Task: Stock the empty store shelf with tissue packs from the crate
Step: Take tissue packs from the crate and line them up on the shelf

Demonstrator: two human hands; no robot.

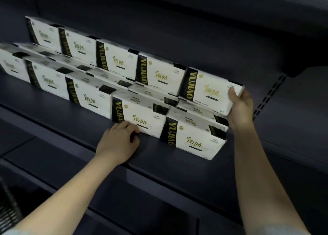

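White tissue packs with black and gold bands stand in two stepped rows on the dark shelf [74, 121]. My right hand [239, 108] grips the right end of the rightmost back-row pack [209, 91], thumb on its front face. My left hand [119, 142] rests on the shelf with curled fingers touching the lower front edge of a front-row pack [140, 117]. To the right of that one stands the last front-row pack [193, 139]. The crate shows only as a dark ribbed edge [7, 206] at the bottom left.
The shelf's back panel [177, 22] rises behind the packs. A slotted upright [269, 94] stands just right of my right hand. A lower shelf [142, 199] runs below, and a shelf surface [298, 110] continues to the right.
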